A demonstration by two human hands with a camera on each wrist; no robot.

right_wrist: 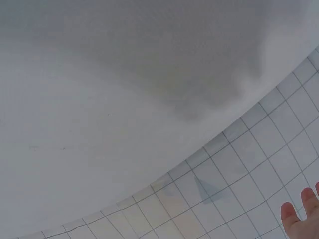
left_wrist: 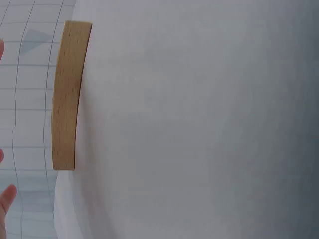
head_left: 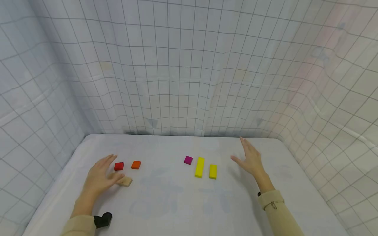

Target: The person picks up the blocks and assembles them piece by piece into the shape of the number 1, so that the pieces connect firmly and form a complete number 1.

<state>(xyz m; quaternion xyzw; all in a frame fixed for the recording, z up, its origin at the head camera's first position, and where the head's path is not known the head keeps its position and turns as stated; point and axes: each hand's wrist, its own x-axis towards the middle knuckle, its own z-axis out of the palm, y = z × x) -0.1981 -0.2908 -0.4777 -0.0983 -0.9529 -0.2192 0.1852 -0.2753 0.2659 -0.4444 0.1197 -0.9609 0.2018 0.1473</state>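
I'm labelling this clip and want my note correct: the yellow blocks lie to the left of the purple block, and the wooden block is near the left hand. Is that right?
Not quite: the head view shows the yellow blocks to the right of the purple block, not the left. The wooden block is near the left hand, as you say.

A person wears long, pale beige sleeves, which end at the wrists of a bare left hand (head_left: 98, 179) and a bare right hand (head_left: 250, 161). The left sleeve (head_left: 78, 226) has a black gadget (head_left: 102, 220) with a rounded end jutting out beside it. The right sleeve (head_left: 283, 219) shows a thin dark line, a small brownish mark (head_left: 274, 205) and a small black piece (head_left: 259, 194) at its thumb-side edge.
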